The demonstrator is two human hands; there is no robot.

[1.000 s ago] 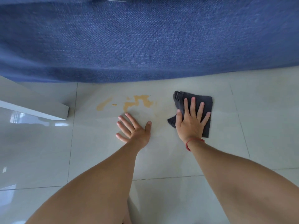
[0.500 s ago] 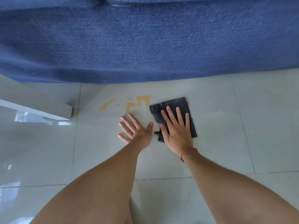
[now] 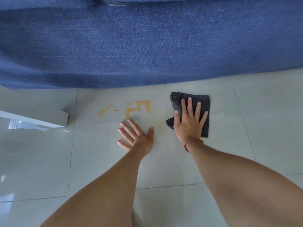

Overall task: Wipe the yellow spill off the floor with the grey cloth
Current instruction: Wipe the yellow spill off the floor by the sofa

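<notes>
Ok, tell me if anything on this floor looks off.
A yellow spill streaks the tile by the blue sofa, with a second patch to its left. The cloth under the right hand lies beside it, not on it.

Both forearms are bare from the elbow down, with no sleeves showing. The left hand [image 3: 136, 136] wears nothing: no ring, watch or band. The right hand [image 3: 190, 123] is likewise bare, but its wrist carries a thin red string bracelet [image 3: 191, 143] looped once around. Fingernails are short and unpainted.
</notes>
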